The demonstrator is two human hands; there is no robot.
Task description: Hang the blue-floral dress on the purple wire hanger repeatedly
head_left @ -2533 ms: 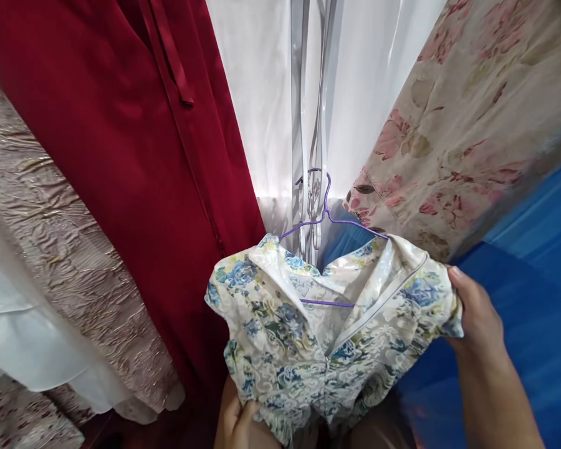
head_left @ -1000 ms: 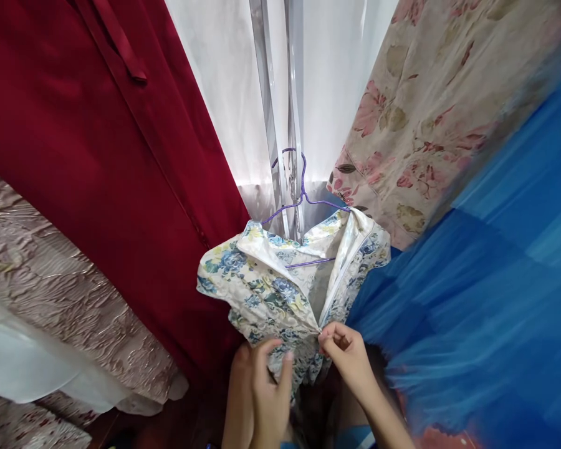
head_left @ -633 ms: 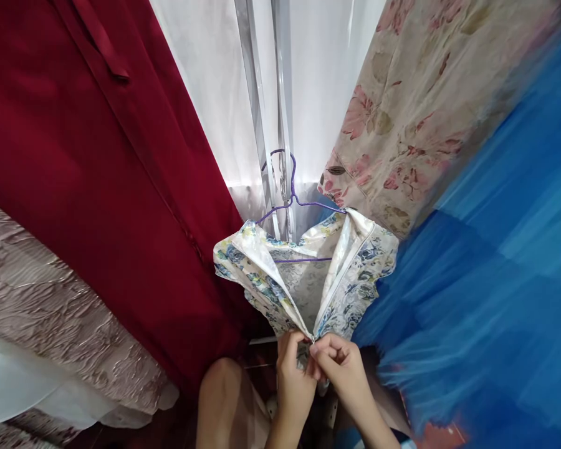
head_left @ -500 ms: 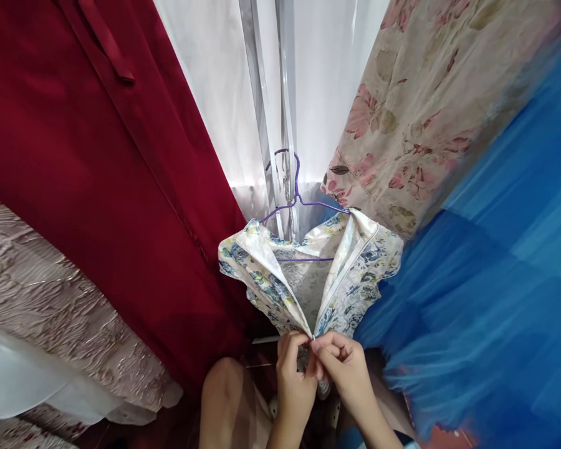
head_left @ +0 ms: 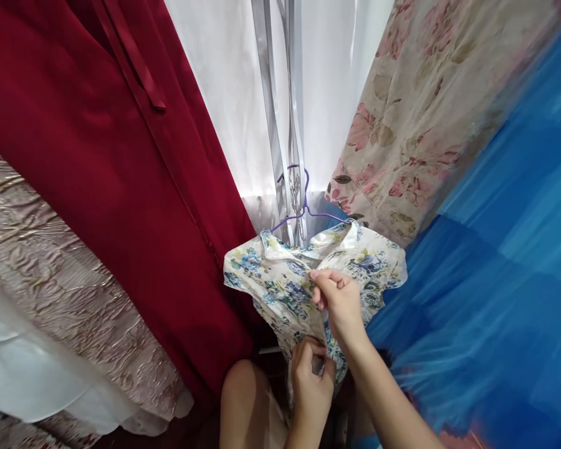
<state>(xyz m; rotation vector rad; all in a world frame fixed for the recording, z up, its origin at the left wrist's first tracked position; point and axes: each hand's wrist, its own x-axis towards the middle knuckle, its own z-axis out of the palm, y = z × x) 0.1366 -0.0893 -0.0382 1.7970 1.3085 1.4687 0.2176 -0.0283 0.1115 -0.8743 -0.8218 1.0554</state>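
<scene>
A sleeveless-looking dress (head_left: 280,280) with blue and yellow flowers on white hangs on a purple wire hanger (head_left: 305,206) in front of me. My right hand (head_left: 339,299) is closed in a pinch at the top of the front zipper, just under the neckline; the fingers cover the zipper pull. Lower down, my left hand (head_left: 311,371) pinches the dress fabric beside the zipper line. Below the neckline the two front edges lie together. A small gap stays at the collar.
Red cloth (head_left: 121,187) hangs at the left, over textured pink fabric (head_left: 75,268). White cloth (head_left: 215,81) and grey ribbons (head_left: 271,93) hang behind. At the right are a pink-flowered garment (head_left: 402,125) and blue tulle (head_left: 486,280). My knee (head_left: 247,399) is below.
My right hand has moved up from beside my left hand to the neckline, and the open front has closed. My left hand has shifted slightly down and right.
</scene>
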